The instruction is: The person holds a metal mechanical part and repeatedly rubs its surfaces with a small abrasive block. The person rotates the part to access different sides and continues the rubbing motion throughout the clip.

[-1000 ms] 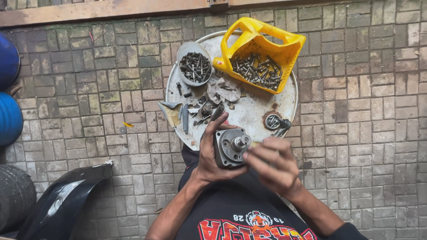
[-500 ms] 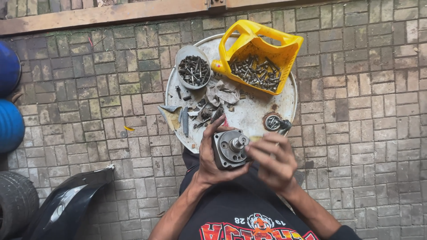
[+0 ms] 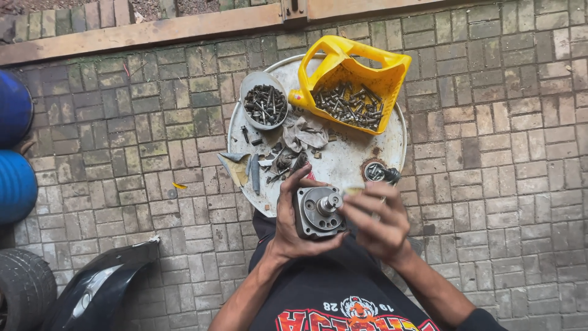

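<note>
A dark metal pump body with a short protruding shaft at its centre is held above the lap, just below the near rim of the round metal tray. It is gripped by the left hand: fingers are wrapped over its left side and top, the thumb is set under its lower edge, so the part sits in the palm with the shaft face turned up toward the camera. The right hand is positioned just right of the part, fingers curled and pinched together near the shaft end; whether something small is held between the fingertips cannot be told, and contact with the shaft cannot be confirmed.

The tray is laid on a brick-paved floor. On its far side a cut yellow plastic jug filled with bolts and screws is stood. Beside it, to the left, a small grey bowl of screws is set. A crumpled grey rag and loose small parts are scattered across the tray centre. A round bearing-like part is seen at the right side of the tray, close to the right hand.

At the left edge, blue drums, a tyre and a black fender panel are visible.
</note>
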